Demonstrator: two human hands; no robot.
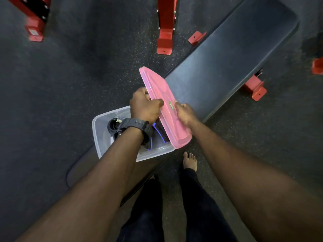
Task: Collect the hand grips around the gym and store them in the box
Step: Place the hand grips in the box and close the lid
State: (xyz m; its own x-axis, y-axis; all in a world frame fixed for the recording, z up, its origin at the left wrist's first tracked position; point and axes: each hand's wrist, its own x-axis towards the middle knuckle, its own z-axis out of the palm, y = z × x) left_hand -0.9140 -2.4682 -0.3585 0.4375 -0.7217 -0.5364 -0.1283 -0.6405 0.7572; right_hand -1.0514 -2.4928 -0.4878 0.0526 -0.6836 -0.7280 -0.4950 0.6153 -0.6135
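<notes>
The clear box (99,137) sits on the bench (227,55), with dark hand grips (113,128) inside. Above it, the left hand (144,106) and right hand (185,113) each grip the tilted pink lid (157,95).

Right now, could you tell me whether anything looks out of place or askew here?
Only the pink lid: it is off the box, held tilted by both hands, left and right. Grips already lie inside. Nothing looks spilled or damaged.
</notes>
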